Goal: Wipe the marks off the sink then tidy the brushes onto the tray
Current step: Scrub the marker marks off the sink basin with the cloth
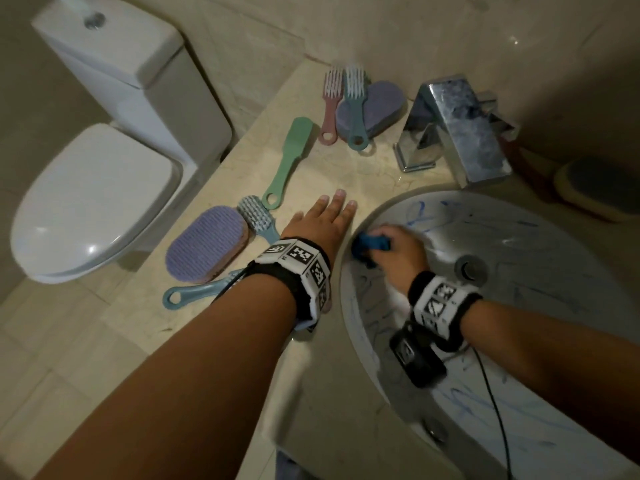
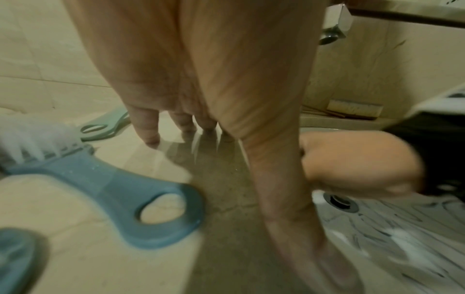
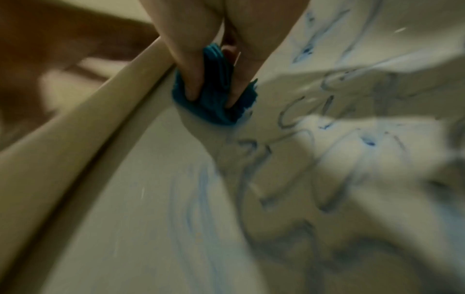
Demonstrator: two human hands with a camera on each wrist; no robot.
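Observation:
The white round sink (image 1: 540, 271) is covered in blue and dark scribbles (image 3: 314, 123). My right hand (image 1: 391, 251) grips a bunched blue cloth (image 1: 369, 244) (image 3: 216, 99) and presses it against the basin's left wall just under the rim. My left hand (image 1: 329, 216) (image 2: 176, 127) rests flat on the beige counter beside the sink, fingers straight. Brushes lie on the counter: a green one (image 1: 289, 161), a grey-bristled blue one (image 1: 258, 218) (image 2: 100, 179), a purple scrubber (image 1: 207, 249), another blue handle (image 1: 194, 294), plus pink (image 1: 330, 105) and teal (image 1: 356, 109) brushes.
A chrome tap (image 1: 457, 129) stands behind the sink. A purple heart-shaped sponge (image 1: 384, 102) lies under the teal brush. A yellow sponge (image 1: 595, 188) sits at the far right. The toilet (image 1: 93, 199) stands left of the counter edge. The drain (image 1: 469, 268) is in the basin.

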